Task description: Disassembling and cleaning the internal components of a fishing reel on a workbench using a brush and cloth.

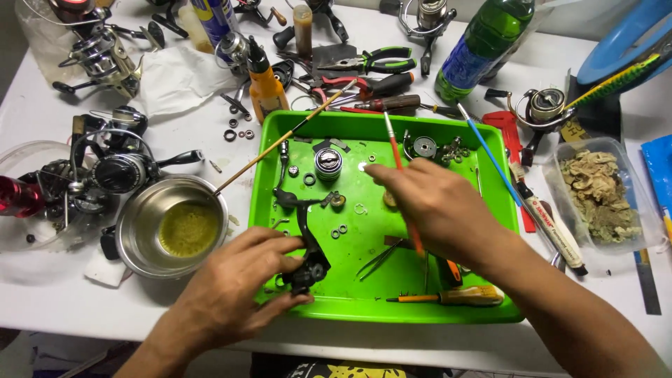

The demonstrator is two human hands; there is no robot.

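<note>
Left hand: left hand sits nearest the camera at the near-left corner of the green tray, thumb and fingers closed on the black reel body.
Reel body place: inside the tray at its near-left part, lower end between the fingers.
Reel body axis: long axis runs from the near end in the hand up and away toward the far-left of the tray, leaning slightly left; its thin arm points away from the person.
Right hand: right hand reaches over the tray's middle, fingers pinched together on an orange-handled brush; fingertips point left.
Brush axis: handle slants from under the palm up toward the tray's far edge.
Tray contents: small silver spool, washers, tweezers, yellow-handled screwdriver.
Counter: white counter carries a steel bowl of yellowish liquid just left of the tray.
</note>
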